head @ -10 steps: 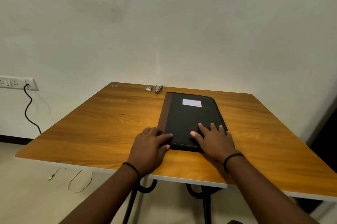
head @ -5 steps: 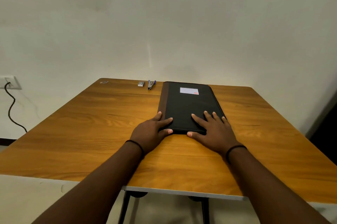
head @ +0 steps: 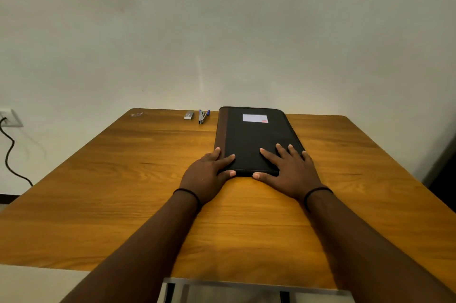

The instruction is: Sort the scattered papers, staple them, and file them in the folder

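The folder (head: 256, 139) lies closed and flat on the wooden table (head: 123, 191), its long axis running from the near edge straight away toward the far wall, with the brown spine strip along its left side and a white label near its far end. Both hands sit at the near short end. The left hand (head: 209, 174) is at the near-left corner, by the spine, fingers laid fairly straight over the cover and thumb against the near edge; it presses rather than clasps. The right hand (head: 287, 172) is spread flat on the near-right part of the cover, fingers straight and pointing away, thumb on the near edge, holding nothing. Since the spine is on the left, the free edge that would lift is on the right, so the right hand seems the better placed to open it while the left steadies the spine. No loose papers are in view. The stapler (head: 203, 117) and a small box (head: 189, 115) rest far off, just left of the folder's far end.
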